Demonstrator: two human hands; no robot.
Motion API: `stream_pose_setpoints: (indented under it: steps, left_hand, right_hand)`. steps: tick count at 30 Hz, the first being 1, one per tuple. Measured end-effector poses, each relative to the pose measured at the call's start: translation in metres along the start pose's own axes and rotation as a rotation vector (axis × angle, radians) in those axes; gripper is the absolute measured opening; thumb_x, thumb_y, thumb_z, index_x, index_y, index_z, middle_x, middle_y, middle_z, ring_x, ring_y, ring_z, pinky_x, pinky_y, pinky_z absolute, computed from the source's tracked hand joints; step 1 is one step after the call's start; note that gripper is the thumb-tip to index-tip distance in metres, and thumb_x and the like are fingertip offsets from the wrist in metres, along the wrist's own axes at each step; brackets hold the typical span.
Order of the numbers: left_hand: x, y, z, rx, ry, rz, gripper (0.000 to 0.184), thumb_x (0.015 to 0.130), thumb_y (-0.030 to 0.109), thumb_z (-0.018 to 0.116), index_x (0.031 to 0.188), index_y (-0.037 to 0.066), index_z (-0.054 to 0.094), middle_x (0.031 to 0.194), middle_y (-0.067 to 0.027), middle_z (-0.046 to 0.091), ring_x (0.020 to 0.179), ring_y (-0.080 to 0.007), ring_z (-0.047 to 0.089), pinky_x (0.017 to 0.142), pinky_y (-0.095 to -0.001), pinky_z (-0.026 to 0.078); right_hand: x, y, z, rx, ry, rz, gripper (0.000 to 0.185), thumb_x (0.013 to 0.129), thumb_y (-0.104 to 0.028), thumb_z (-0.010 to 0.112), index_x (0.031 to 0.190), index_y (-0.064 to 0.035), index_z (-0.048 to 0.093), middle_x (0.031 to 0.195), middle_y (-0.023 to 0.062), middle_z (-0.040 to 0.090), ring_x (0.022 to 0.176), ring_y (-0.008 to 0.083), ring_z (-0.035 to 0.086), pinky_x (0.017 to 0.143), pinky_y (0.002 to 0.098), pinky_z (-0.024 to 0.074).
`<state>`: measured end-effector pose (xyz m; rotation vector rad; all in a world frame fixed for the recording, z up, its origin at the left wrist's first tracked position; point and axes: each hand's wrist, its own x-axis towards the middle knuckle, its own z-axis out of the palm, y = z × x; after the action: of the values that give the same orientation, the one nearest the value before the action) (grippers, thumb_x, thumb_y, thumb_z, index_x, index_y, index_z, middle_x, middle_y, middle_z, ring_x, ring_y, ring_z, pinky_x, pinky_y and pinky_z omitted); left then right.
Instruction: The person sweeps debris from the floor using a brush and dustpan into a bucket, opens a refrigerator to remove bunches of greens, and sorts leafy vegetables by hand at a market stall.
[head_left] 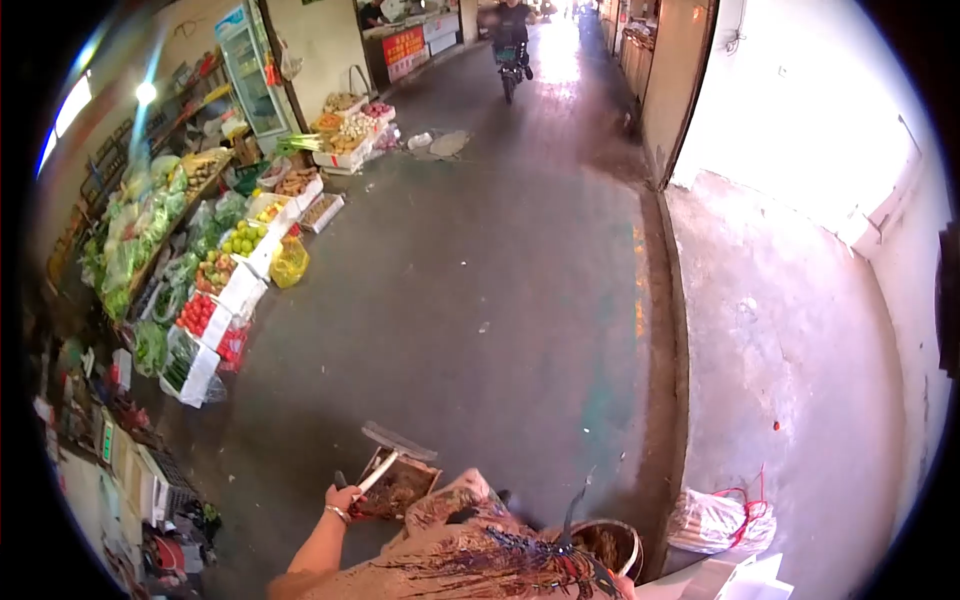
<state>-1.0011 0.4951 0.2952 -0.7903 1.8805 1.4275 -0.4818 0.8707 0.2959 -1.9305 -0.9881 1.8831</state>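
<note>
My left hand [343,498], with a bracelet at the wrist, is closed round the pale handle [378,471] of a tool. This handle slants up toward a flat grey bar [400,441], and I cannot make out the tool's exact kind. Just beside the hand is a shallow brown box-like container [405,488] with dark matter in it. At the bottom edge, only a small part of my right hand [625,586] shows, close to a round bucket [638,548] with brown contents. Its fingers are mostly hidden. A brown, dark-stained garment [480,560] covers my front.
Vegetable and fruit boxes [240,290] line the left side, with a glass-door fridge [250,75] behind. A rider on a two-wheeler [510,60] is in the passage ahead. A low kerb [668,330] runs along the right; a white bundle tied with red cord [722,522] lies beyond it.
</note>
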Motion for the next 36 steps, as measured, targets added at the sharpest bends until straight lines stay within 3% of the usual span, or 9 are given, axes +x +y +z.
stream_pose_setpoints:
  steps: [6,8,9,12,18,24,28,31,36]
  left_hand:
    - [0.035,0.077,0.09,0.018,0.022,-0.073,0.048,0.075,0.006,0.061,0.115,-0.007,0.038,0.068,-0.0183,0.064,0.046,-0.0278,0.058,0.036,-0.0422,0.046]
    - [0.049,0.111,0.131,0.045,0.184,-0.157,0.071,0.074,0.005,0.062,0.134,0.002,0.025,0.066,-0.0157,0.063,0.046,-0.0234,0.057,0.037,-0.044,0.04]
    - [0.091,0.112,0.131,0.008,0.014,-0.203,0.095,0.073,0.004,0.062,0.144,0.008,-0.003,0.069,-0.0173,0.064,0.05,-0.0246,0.061,0.039,-0.0465,0.039]
    - [0.121,0.156,0.181,0.066,0.138,-0.258,0.097,0.073,0.002,0.061,0.145,0.008,-0.003,0.076,-0.02,0.064,0.053,-0.026,0.063,0.04,-0.0452,0.042]
    - [0.149,0.277,0.285,0.121,0.155,-0.169,0.082,0.073,-0.001,0.061,0.142,-0.002,0.015,0.09,-0.0268,0.062,0.056,-0.028,0.064,0.043,-0.0411,0.048]
    - [0.188,0.351,0.415,0.029,0.044,0.015,0.043,0.07,-0.005,0.06,0.108,-0.007,0.041,0.068,-0.0241,0.06,0.052,-0.0314,0.062,0.041,-0.0447,0.048]
    - [0.209,0.399,0.501,0.028,-0.016,-0.168,0.03,0.073,0.004,0.06,0.098,-0.003,0.044,0.061,-0.021,0.057,0.039,-0.0258,0.049,0.033,-0.0397,0.035]
    - [0.164,0.478,0.612,-0.042,0.171,-0.053,0.023,0.074,0.01,0.06,0.092,-0.002,0.05,0.06,-0.0156,0.059,0.035,-0.0218,0.043,0.033,-0.0368,0.033]
    - [0.208,0.509,0.689,-0.091,-0.042,-0.161,0.035,0.074,0.016,0.064,0.1,-0.002,0.049,0.064,-0.0121,0.061,0.043,-0.0192,0.052,0.035,-0.041,0.04]
  right_hand:
    - [0.096,-0.099,0.046,-0.012,0.024,0.032,0.016,0.087,-0.024,0.056,0.086,-0.009,0.063,0.063,-0.0016,0.053,0.052,0.0097,0.046,0.045,0.0267,0.0354]
    - [0.13,-0.128,0.06,-0.139,0.076,-0.018,0.017,0.087,-0.023,0.056,0.082,-0.0088,0.063,0.062,-0.0017,0.052,0.052,0.0093,0.044,0.045,0.0278,0.0344]
    - [0.142,-0.142,0.068,-0.148,0.029,-0.136,0.017,0.087,-0.023,0.057,0.079,-0.0091,0.064,0.062,-0.0016,0.052,0.051,0.009,0.044,0.044,0.0285,0.0345]
    - [0.173,-0.201,0.092,-0.21,0.106,-0.071,0.018,0.087,-0.025,0.058,0.081,-0.0096,0.064,0.065,-0.0011,0.055,0.053,0.0109,0.046,0.046,0.0285,0.0364]
    - [0.216,-0.309,0.161,-0.167,0.094,0.011,0.016,0.087,-0.023,0.057,0.088,-0.0083,0.063,0.073,0.0008,0.057,0.06,0.0128,0.05,0.052,0.0292,0.0398]
    - [0.315,-0.416,0.185,-0.129,0.081,0.058,0.017,0.087,-0.021,0.057,0.095,-0.0071,0.062,0.08,0.0026,0.06,0.068,0.0147,0.054,0.059,0.0299,0.0432]
    - [0.4,-0.498,0.185,-0.173,0.028,0.067,0.019,0.087,-0.019,0.056,0.1,-0.0063,0.062,0.086,0.0039,0.062,0.072,0.0159,0.056,0.063,0.0304,0.0454]
    - [0.458,-0.574,0.189,-0.238,-0.038,0.074,0.021,0.087,-0.018,0.056,0.103,-0.0056,0.062,0.09,0.0048,0.063,0.076,0.0169,0.058,0.066,0.0308,0.0471]
    - [0.53,-0.675,0.203,-0.858,-0.465,-0.549,0.025,0.087,-0.016,0.056,0.109,-0.0046,0.061,0.096,0.0064,0.066,0.082,0.0184,0.061,0.071,0.0314,0.05]
